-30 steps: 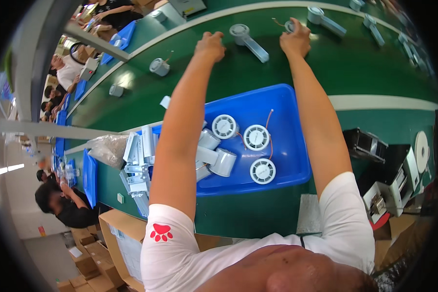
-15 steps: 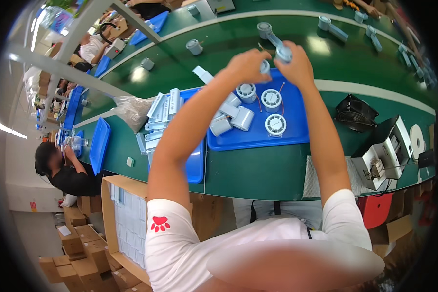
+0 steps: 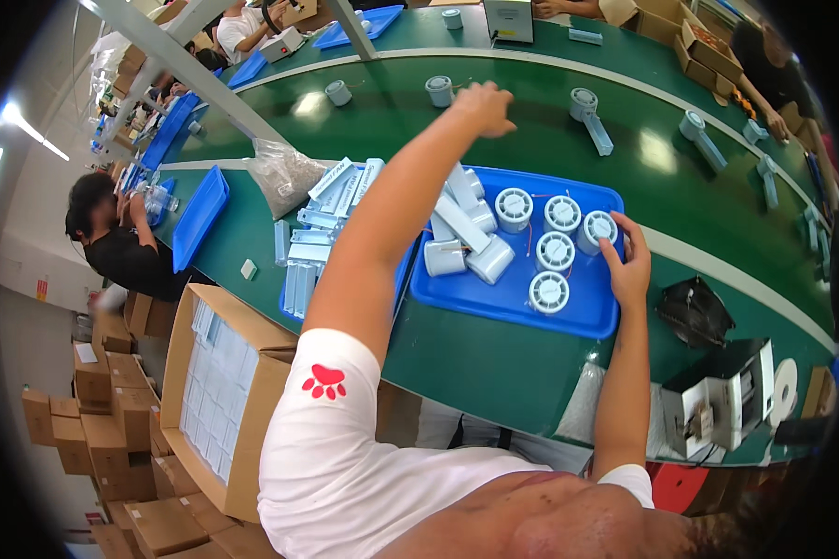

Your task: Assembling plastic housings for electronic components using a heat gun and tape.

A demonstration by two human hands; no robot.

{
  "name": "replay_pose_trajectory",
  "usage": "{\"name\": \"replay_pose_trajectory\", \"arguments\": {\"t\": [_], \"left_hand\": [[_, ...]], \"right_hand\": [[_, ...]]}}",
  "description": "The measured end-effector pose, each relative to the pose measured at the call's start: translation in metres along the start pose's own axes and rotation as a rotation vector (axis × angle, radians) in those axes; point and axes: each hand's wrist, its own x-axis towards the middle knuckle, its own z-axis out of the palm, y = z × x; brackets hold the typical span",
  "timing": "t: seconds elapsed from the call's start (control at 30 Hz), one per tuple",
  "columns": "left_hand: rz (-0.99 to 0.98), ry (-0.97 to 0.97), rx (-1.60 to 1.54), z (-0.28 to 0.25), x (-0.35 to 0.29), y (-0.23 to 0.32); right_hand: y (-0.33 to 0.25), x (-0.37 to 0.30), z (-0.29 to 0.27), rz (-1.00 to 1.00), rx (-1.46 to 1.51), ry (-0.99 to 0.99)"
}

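Observation:
My left hand [image 3: 483,109] reaches over the green conveyor belt, fingers loosely apart and nothing seen in them. Just beside it stands a light blue fan unit [image 3: 439,90] with a thin wire. At the right end of a blue tray [image 3: 522,315], my right hand [image 3: 630,259] has thumb and fingers around a round light blue fan [image 3: 598,230], which rests upright. Several more fans, such as a front one [image 3: 549,292], stand grille-up beside it. Left of these, fan housings [image 3: 491,260] lie on their sides among long flat handles [image 3: 460,222].
Left of the tray lies a pile of light blue handle pieces [image 3: 315,238], with a clear bag of small parts [image 3: 283,177] behind. Fan units with handles [image 3: 584,104] sit along the belt. At right are a black coil [image 3: 694,312] and an open-fronted machine [image 3: 718,401]. An open carton [image 3: 242,410] stands lower left.
My view has shifted. Both hands were together over the tray's far edge, holding fans. More fans now stand in the tray; my right hand came down to it, and my left moved out over the belt.

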Motion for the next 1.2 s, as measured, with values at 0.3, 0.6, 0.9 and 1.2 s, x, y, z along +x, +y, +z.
{"name": "replay_pose_trajectory", "arguments": {"t": [0.3, 0.6, 0.9, 1.2], "left_hand": [[-0.455, -0.146, -0.022, 0.046, 0.086, -0.133], [0.015, 0.175, -0.092, -0.027, 0.027, -0.056], [0.307, 0.341, -1.104, -0.058, -0.213, 0.113], [0.107, 0.192, -1.802, 0.082, -0.351, 0.188]], "right_hand": [[-0.011, 0.006, 0.011, 0.072, 0.02, 0.103], [0.003, -0.003, -0.005, 0.016, -0.044, 0.148], [0.04, 0.016, -0.003, -0.035, -0.022, 0.119], [0.015, -0.006, 0.005, -0.023, -0.235, 0.127]]}}
